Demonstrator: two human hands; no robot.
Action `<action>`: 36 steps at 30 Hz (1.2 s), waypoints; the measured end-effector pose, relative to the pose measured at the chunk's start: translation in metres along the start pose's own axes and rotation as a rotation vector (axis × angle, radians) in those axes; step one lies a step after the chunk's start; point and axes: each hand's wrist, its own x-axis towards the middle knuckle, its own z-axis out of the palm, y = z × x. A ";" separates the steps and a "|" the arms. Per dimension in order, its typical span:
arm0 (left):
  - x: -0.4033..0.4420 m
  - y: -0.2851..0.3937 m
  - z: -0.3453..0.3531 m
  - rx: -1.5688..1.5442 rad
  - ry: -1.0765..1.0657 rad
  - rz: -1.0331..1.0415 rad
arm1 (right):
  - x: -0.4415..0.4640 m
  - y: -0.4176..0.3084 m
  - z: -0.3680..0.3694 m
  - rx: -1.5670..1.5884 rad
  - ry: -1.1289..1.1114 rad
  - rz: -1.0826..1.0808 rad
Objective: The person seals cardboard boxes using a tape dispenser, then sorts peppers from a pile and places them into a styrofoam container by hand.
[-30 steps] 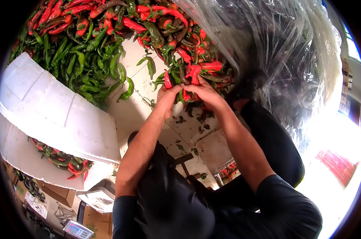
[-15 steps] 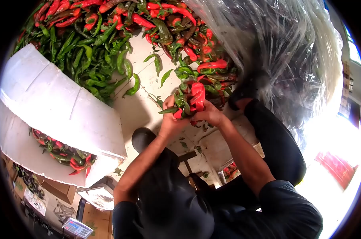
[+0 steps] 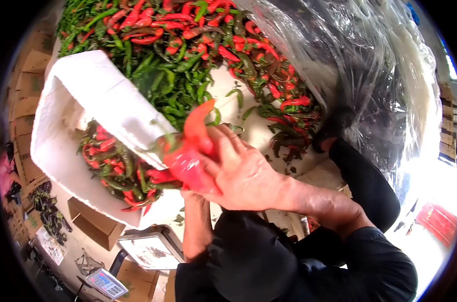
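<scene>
My right hand (image 3: 248, 176) is closed round several red peppers (image 3: 193, 163), with one orange-red tip sticking up above the fingers. They are held up at the opening of a white foam box (image 3: 47, 136), close to its front edge. Below and behind them is my left hand (image 3: 192, 195); its fingers are hidden by the peppers and the right hand. Inside the foam box lies a pile of mixed red and green peppers (image 3: 115, 161).
A heap of red peppers (image 3: 173, 20) and green peppers (image 3: 173, 85) spreads beyond the box. Clear plastic sheeting (image 3: 384, 65) rises at right. A scale (image 3: 150, 251) with its display (image 3: 106, 283) and a cardboard box (image 3: 92, 224) stand lower left.
Both hands have moved left with the peppers, from above the floor to the foam box opening. The right hand now covers most of the left. The view has shifted too.
</scene>
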 end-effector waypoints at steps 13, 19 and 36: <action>-0.108 0.198 -0.043 0.640 0.529 0.531 | 0.114 -0.104 0.033 0.595 -0.402 -0.026; -0.120 0.202 -0.036 0.822 0.957 0.917 | 0.026 0.070 0.034 0.528 -0.059 0.486; 0.039 -0.180 -0.020 1.499 -0.690 -0.503 | -0.391 0.312 0.248 0.364 0.129 1.832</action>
